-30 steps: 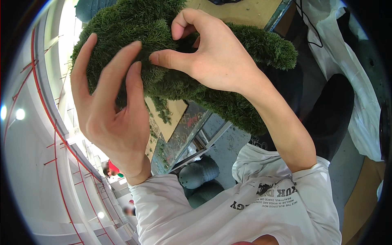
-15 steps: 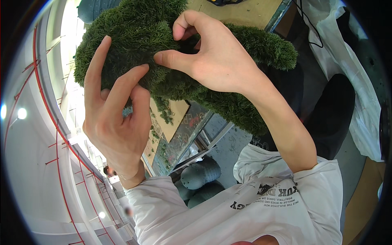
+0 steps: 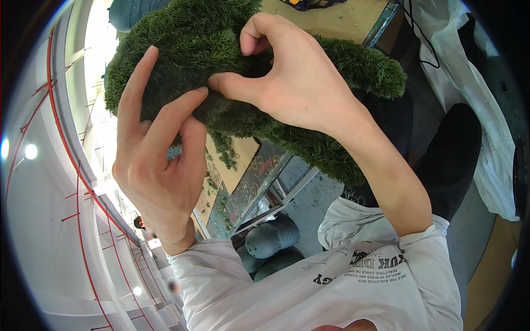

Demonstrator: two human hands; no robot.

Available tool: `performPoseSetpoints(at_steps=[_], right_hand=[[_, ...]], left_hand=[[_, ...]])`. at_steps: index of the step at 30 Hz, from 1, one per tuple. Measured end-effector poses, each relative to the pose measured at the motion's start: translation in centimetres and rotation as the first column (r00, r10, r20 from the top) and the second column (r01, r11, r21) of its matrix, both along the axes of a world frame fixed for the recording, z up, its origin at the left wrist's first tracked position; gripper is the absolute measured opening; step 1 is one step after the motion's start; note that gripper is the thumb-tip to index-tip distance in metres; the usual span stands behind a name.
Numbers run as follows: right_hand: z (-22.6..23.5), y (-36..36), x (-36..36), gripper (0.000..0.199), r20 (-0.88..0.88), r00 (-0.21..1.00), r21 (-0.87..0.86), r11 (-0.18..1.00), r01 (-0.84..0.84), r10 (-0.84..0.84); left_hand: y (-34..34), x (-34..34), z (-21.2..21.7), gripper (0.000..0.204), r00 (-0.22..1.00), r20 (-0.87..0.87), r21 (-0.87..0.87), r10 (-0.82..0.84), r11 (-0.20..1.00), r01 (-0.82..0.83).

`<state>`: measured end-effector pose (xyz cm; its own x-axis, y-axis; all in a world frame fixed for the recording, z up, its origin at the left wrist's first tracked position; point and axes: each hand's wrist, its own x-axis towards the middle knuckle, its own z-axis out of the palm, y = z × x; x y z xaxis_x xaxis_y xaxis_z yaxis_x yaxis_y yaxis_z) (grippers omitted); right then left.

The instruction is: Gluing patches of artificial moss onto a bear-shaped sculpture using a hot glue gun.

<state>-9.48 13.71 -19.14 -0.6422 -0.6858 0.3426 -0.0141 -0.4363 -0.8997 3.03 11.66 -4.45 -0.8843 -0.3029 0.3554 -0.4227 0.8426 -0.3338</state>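
Hands (image 3: 301, 83) at foliage (image 3: 182, 33), littered table (image 3: 243, 193), grey floor (image 3: 308, 190), red pipes (image 3: 50, 83)

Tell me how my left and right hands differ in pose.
The left hand reaches out two spread fingers, while the right hand curves its thumb and a bent finger into an open C.
The left hand sits lower in the picture; the right hand sits higher.
Both are bare, with green foliage beyond them; whether either grips any, I cannot tell.
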Motion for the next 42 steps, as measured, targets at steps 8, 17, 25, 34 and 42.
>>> performPoseSetpoints(at_steps=[8, 17, 25, 34, 42], right_hand=[[1.3, 0.4, 0.0, 0.05, -0.042, 0.999, 0.065, 0.997, 0.036, -0.033], [0.6, -1.0, 0.1, 0.052, -0.026, 0.999, 0.109, 0.994, 0.027, -0.024], [0.5, -2.0, 0.5, 0.058, 0.006, 0.998, 0.091, 0.994, 0.057, -0.057], [2.4, 0.9, -2.2, 0.045, -0.207, 0.976, 0.206, 0.978, -0.023, 0.067], [5.1, 1.8, -2.0, 0.019, -0.444, 0.891, -0.083, 0.995, 0.06, -0.091]], left_hand=[[-1.8, 0.6, 5.0, 0.03, 0.988, -0.13, -0.003, -0.084, 0.996, 0.084], [-16.3, -0.9, 6.6, 0.055, 0.949, -0.227, 0.57, 0.219, 0.82, -0.053], [-15.8, -1.3, 6.3, 0.045, 0.944, -0.266, 0.694, 0.196, 0.719, 0.046], [-15.0, 0.6, 5.4, 0.035, 0.908, -0.406, 0.465, 0.106, 0.879, 0.106], [-9.1, 11.9, -0.1, 0.033, 0.586, -0.685, 0.68, 0.434, 0.669, 0.301]])
